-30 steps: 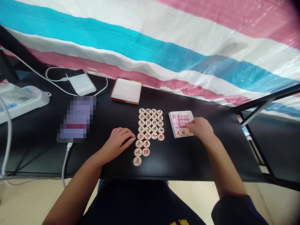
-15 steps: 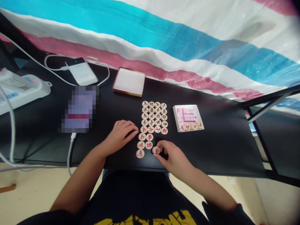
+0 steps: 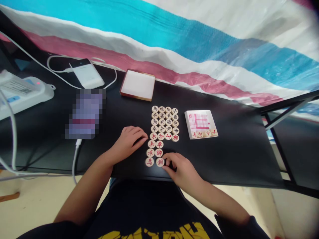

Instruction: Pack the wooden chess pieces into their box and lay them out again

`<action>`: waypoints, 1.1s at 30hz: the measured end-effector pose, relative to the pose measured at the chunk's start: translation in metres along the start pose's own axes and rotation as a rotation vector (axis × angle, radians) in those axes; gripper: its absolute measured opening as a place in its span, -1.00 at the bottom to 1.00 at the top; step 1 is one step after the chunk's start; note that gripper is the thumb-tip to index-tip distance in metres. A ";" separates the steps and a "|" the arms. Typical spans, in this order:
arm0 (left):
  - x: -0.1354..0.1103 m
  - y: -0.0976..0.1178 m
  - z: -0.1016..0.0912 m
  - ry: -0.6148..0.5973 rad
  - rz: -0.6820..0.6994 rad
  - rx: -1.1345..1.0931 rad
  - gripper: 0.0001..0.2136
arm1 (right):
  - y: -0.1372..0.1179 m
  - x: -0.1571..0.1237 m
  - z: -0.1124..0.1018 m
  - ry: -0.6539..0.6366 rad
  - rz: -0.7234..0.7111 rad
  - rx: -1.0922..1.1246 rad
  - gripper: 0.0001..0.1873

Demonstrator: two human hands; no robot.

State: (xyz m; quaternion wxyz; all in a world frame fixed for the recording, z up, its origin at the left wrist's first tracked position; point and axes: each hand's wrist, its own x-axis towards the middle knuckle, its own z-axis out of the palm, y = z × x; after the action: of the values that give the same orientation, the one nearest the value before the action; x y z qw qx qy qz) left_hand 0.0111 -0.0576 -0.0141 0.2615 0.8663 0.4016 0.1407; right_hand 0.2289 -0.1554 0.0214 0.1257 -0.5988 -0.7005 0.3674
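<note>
Round wooden Chinese chess pieces [image 3: 161,122] lie face up in close rows, black characters in the farther rows and red ones nearer me. My right hand [image 3: 181,167] pinches a red-marked Chinese chess piece [image 3: 160,162] by its right edge, at the near end of the second column. Just left of that piece lies another red Chinese chess piece [image 3: 149,161], a small gap between them. My left hand [image 3: 130,141] rests on the table with loosely bent fingers and nothing in it, fingertips close to the left column. A white box [image 3: 201,123] on the right holds several red pieces along its near side.
An upturned box lid [image 3: 138,84] lies at the back of the black table [image 3: 236,149]. On the left are a blurred-out phone [image 3: 86,114], a white power bank [image 3: 90,74], a power strip [image 3: 25,91] and white cables. A striped sheet [image 3: 174,36] hangs behind.
My right hand has moved left with the Chinese chess piece, which now lies flat beside the piece at the near end of the left column. My left hand has stayed in place.
</note>
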 end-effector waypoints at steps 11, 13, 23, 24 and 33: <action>0.000 0.000 0.000 0.003 -0.001 0.001 -0.82 | -0.001 0.001 0.008 0.025 -0.144 0.015 -0.76; 0.000 0.000 0.000 0.007 0.000 -0.004 -0.82 | 0.000 0.001 0.011 0.047 -0.145 0.013 -0.77; 0.000 0.001 -0.001 0.003 0.003 -0.012 -0.82 | 0.021 0.019 -0.059 0.514 0.052 -0.150 -0.76; 0.000 0.001 -0.001 0.004 0.003 -0.012 -0.82 | 0.032 0.025 -0.072 0.586 0.127 -0.258 -0.76; 0.000 0.001 -0.002 0.010 -0.001 -0.039 -0.80 | 0.096 0.053 -0.104 0.391 0.470 -0.538 -0.71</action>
State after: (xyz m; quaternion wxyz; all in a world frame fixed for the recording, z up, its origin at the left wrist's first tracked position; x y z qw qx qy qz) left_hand 0.0106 -0.0574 -0.0115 0.2762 0.8601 0.4008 0.1527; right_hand 0.3507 -0.0670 0.0161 0.0081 -0.8128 -0.5784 0.0690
